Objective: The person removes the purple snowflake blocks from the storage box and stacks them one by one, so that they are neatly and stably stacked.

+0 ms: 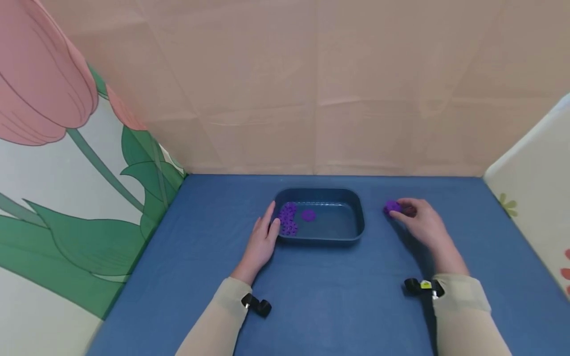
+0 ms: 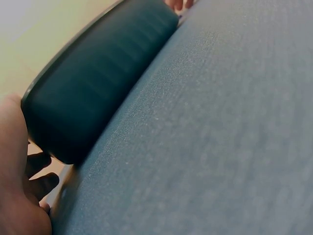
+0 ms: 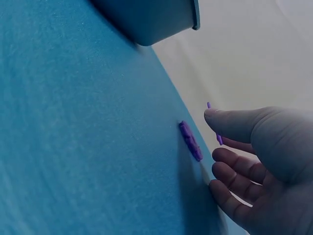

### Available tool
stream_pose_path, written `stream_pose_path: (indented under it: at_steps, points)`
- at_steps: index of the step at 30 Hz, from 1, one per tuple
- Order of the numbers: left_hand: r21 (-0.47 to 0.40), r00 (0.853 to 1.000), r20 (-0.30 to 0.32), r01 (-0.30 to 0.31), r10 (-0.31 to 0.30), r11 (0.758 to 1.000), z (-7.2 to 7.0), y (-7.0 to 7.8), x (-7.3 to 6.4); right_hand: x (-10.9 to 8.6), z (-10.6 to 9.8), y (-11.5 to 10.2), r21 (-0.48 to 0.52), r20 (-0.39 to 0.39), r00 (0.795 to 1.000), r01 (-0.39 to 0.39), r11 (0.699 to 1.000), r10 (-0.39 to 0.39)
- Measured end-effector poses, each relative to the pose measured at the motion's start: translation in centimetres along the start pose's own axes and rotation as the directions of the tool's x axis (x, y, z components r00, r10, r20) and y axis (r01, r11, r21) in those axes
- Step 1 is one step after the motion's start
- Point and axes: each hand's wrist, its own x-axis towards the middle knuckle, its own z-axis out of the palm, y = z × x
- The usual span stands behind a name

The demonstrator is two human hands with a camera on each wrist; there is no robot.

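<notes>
My left hand lies against the left side of a dark blue rectangular tray, thumb at its near left corner and fingers fairly straight along the wall. Seen from the left wrist, the fingers are beside the tray's outer corner. Inside the tray are several small purple pieces at the left end and a purple round piece beside them. Right of the tray, my right hand pinches a thin purple piece between thumb and forefinger. Below it, a purple flat piece lies on the table.
Blue cloth covers the table. A plain tan sheet hangs behind its far edge. On the left stands a panel with printed tulips, and on the right a pale panel. Each sleeve cuff carries a small black wrist camera.
</notes>
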Motion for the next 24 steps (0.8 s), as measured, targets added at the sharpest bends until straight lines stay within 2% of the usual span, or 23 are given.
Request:
stream_pose_path:
  at_steps: [6,15,24]
  points:
    - [-0.002,1.0,0.002,-0.004,0.004,1.0,-0.1,0.1,0.0,0.2,0.3,0.3,0.001,-0.01,1.0,0.011,1.0,-0.011]
    - [-0.004,1.0,0.006,-0.012,0.012,1.0,0.0,0.1,0.0,0.1,0.9,0.9,-0.004,0.005,0.999,-0.033,0.999,0.033]
    - [0.002,0.999,0.005,-0.033,0.033,0.999,0.0,0.0,0.0,0.0,1.3,0.9,-0.009,-0.015,1.0,-0.009,1.0,0.009]
